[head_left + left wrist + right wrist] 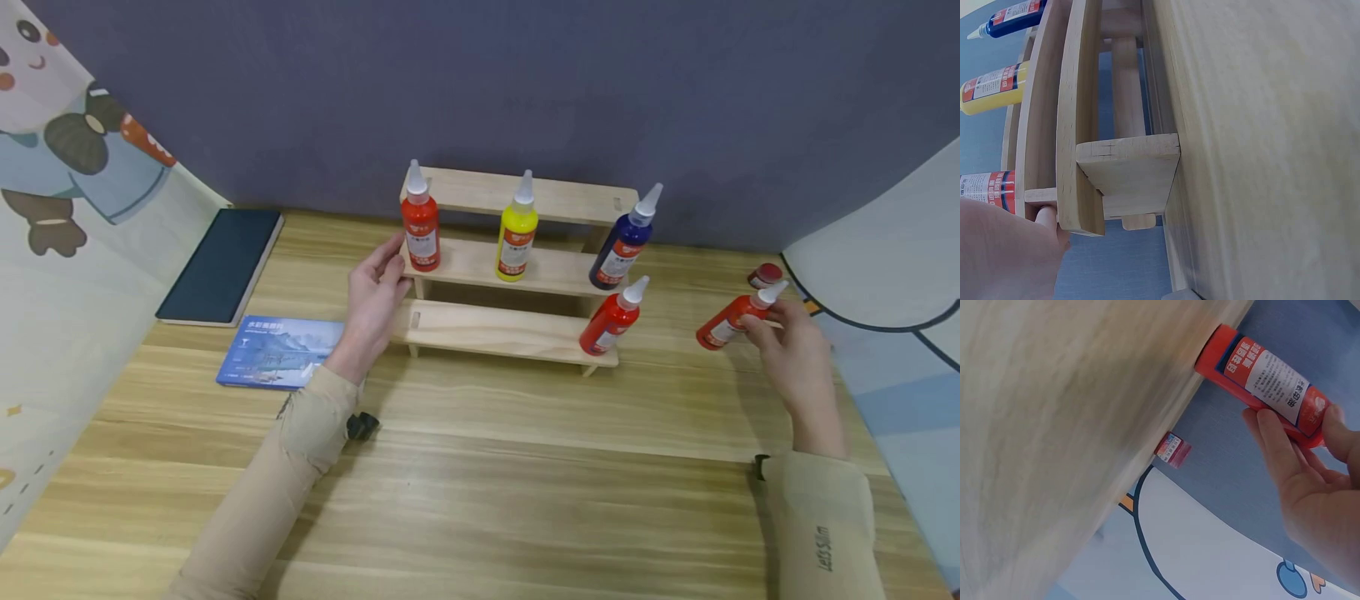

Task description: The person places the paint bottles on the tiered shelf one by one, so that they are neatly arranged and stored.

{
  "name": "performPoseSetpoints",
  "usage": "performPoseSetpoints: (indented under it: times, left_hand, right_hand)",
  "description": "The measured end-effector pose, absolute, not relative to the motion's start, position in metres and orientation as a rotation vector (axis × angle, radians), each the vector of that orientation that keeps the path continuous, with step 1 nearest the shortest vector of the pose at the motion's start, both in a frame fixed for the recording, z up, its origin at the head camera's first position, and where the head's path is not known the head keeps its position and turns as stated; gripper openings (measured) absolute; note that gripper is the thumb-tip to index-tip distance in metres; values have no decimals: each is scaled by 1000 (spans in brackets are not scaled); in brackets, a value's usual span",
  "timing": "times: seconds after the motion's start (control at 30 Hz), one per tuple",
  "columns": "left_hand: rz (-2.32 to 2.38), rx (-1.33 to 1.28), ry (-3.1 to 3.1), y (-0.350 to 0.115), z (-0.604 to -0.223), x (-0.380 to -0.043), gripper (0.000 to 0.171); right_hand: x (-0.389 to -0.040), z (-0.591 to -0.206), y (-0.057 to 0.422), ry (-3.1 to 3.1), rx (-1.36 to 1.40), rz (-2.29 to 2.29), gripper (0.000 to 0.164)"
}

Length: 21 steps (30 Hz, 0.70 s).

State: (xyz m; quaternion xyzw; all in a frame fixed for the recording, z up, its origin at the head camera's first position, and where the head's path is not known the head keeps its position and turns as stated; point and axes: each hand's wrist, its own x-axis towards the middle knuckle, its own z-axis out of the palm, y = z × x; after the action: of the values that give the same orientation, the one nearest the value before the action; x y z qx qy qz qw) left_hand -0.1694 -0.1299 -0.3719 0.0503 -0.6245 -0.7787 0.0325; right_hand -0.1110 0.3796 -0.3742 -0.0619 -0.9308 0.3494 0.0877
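My right hand (798, 346) pinches a red squeeze bottle (723, 327) just below its white nozzle; thumb and fingers are on opposite sides in the right wrist view, the bottle's base close to the tabletop. My left hand (375, 296) grips the left end of a three-tier wooden rack (510, 329), fingers at the middle tier beside another red bottle (422, 237). That tier also bears a yellow bottle (517, 242) and, toward its right end, a dark blue bottle (621, 254). On the lowest tier's right end stands a red bottle (609, 325).
A small red-lidded jar (765, 276) sits behind the held bottle, near the right wall panel. Left of the rack lie a dark notebook (220, 267) and a blue box (273, 354) partly behind my left forearm. A dark partition (495, 92) rises behind the rack.
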Motion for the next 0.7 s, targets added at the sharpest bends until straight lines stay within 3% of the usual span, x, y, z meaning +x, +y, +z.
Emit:
performPoseSetpoints:
  times: [0.7]
  left_hand:
    - [-2391,149,-1922,-129,-373,-170,47]
  right_hand:
    - [-83,-343,361,-2635,-85,891,48]
